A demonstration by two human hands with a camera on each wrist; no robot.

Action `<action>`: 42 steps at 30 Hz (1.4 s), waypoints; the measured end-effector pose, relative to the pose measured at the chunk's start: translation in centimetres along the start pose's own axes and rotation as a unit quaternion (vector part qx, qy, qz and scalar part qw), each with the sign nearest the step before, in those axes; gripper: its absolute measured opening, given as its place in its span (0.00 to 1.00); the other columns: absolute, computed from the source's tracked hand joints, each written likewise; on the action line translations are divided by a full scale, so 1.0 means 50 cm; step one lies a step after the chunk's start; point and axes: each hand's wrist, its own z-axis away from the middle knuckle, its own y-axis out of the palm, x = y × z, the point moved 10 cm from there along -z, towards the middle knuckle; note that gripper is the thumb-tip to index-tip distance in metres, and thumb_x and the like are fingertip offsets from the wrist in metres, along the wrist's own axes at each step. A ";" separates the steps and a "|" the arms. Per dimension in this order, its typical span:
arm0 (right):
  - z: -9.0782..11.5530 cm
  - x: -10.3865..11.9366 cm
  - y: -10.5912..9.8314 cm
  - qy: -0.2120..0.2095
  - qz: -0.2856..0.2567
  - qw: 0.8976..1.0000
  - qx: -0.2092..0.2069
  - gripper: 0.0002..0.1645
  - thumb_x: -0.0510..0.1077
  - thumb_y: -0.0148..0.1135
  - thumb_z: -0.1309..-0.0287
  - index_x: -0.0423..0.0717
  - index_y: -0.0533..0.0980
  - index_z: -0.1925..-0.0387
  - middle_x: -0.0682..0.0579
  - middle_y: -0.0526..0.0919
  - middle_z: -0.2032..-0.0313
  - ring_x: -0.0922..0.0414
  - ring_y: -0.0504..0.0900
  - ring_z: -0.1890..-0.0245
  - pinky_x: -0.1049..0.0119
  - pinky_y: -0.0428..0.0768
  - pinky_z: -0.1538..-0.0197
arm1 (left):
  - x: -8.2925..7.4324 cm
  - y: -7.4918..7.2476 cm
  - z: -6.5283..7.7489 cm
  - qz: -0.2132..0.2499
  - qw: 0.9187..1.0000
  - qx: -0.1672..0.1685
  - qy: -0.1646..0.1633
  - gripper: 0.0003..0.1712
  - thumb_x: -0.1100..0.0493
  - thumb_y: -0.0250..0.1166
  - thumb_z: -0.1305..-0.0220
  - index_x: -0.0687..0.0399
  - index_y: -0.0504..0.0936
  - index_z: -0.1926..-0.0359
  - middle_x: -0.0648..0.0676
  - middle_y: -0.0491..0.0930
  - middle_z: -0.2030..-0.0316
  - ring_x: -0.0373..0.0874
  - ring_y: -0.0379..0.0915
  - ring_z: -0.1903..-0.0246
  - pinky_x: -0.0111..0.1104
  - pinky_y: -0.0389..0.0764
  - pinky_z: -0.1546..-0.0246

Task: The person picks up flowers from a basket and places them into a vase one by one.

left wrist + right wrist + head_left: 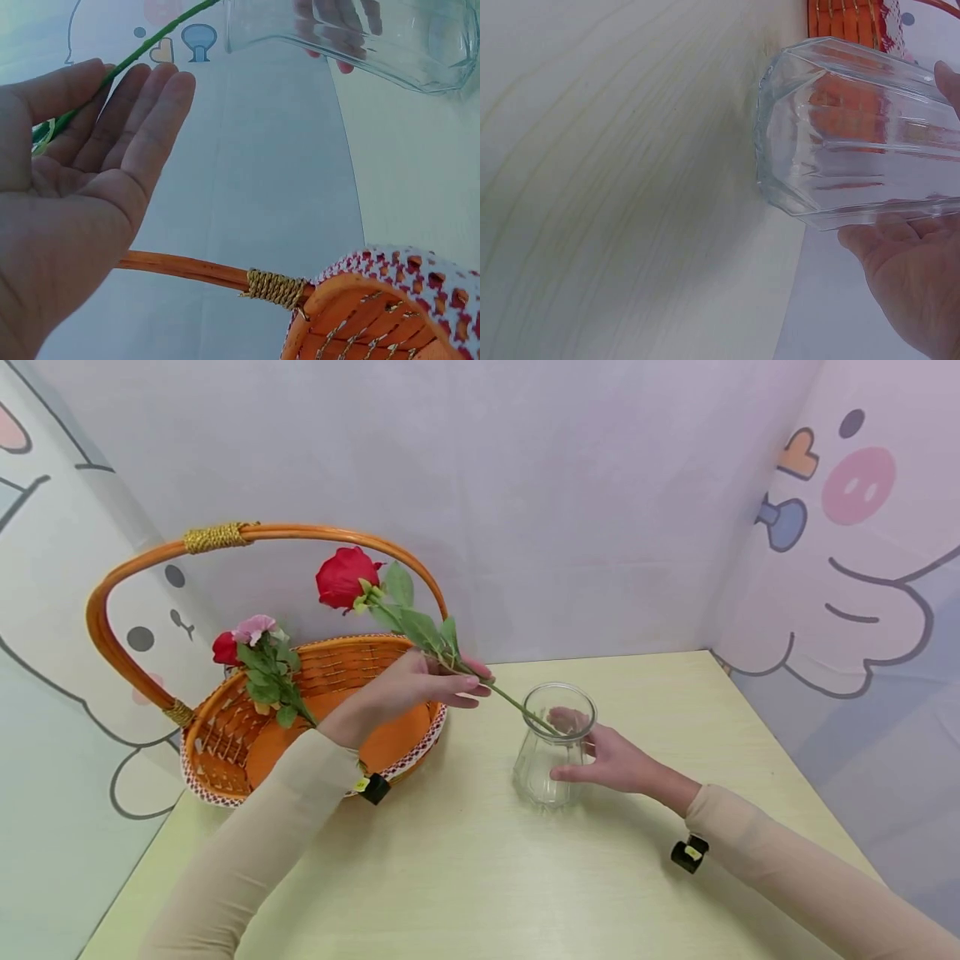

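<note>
A red artificial rose (pixel 345 578) with green leaves leans up to the left. My left hand (pixel 416 687) pinches its long stem between thumb and fingers, the other fingers loosely extended, as the left wrist view also shows along the green stem (pixel 161 36). The stem's lower end reaches into the mouth of a clear glass vase (pixel 534 768). My right hand (pixel 618 762) grips that vase from the right, thumb in front and fingers behind. Faceted sides and the base of the vase (pixel 795 150) show in the right wrist view.
An orange wicker basket (pixel 221 752) with a tall arched handle (pixel 322 532) stands at the left of the pale wooden table (pixel 480 877). Pink (pixel 253 628) and red (pixel 225 648) flowers with leaves lie in it. Cloth with cartoon animals hangs around the table.
</note>
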 end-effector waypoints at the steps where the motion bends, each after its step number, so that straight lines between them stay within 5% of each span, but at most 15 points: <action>1: 0.000 -0.001 0.000 0.000 0.000 1.000 0.000 0.54 0.53 0.79 0.47 0.53 0.60 0.24 0.48 0.67 0.27 0.45 0.68 0.30 0.38 0.69 0.33 | -0.002 0.007 -0.003 0.000 1.000 0.008 0.005 0.14 0.66 0.60 0.27 0.68 0.81 0.44 0.66 0.81 0.46 0.59 0.81 0.45 0.51 0.80 0.44; 10: 0.002 -0.001 -0.002 0.003 -0.001 1.000 -0.001 0.56 0.54 0.79 0.47 0.50 0.59 0.23 0.47 0.66 0.27 0.44 0.68 0.30 0.36 0.69 0.33 | -0.022 0.046 -0.033 0.046 0.998 0.029 0.026 0.19 0.70 0.52 0.24 0.73 0.71 0.36 0.67 0.78 0.42 0.62 0.74 0.39 0.53 0.75 0.38; 17: 0.000 -0.002 0.000 0.000 -0.007 1.000 0.003 0.56 0.53 0.79 0.46 0.47 0.58 0.23 0.48 0.65 0.26 0.44 0.67 0.29 0.35 0.67 0.33 | -0.015 0.058 -0.051 0.021 0.999 0.024 -0.014 0.27 0.66 0.54 0.24 0.60 0.61 0.28 0.65 0.81 0.45 0.63 0.79 0.46 0.51 0.79 0.42; 29: 0.000 -0.003 0.001 0.001 -0.009 1.000 0.004 0.55 0.52 0.78 0.45 0.50 0.58 0.23 0.48 0.64 0.26 0.44 0.66 0.29 0.35 0.67 0.33 | 0.011 0.083 -0.074 -0.006 0.991 0.092 -0.102 0.26 0.52 0.49 0.19 0.57 0.66 0.28 0.60 0.75 0.37 0.57 0.74 0.37 0.48 0.76 0.38; 37: -0.003 -0.004 0.003 -0.003 -0.013 1.000 0.006 0.55 0.52 0.78 0.45 0.49 0.58 0.23 0.46 0.64 0.26 0.45 0.66 0.29 0.36 0.67 0.32 | -0.002 0.059 -0.094 -0.014 0.996 0.026 -0.084 0.19 0.57 0.52 0.19 0.67 0.74 0.39 0.57 0.69 0.33 0.55 0.76 0.43 0.47 0.78 0.40; 42: -0.002 -0.006 0.001 0.001 -0.008 1.000 0.004 0.56 0.52 0.79 0.46 0.46 0.57 0.23 0.48 0.64 0.26 0.45 0.66 0.28 0.35 0.67 0.32 | -0.006 0.058 -0.104 -0.047 0.995 0.012 -0.083 0.17 0.57 0.56 0.22 0.67 0.74 0.43 0.55 0.69 0.33 0.55 0.78 0.46 0.44 0.81 0.43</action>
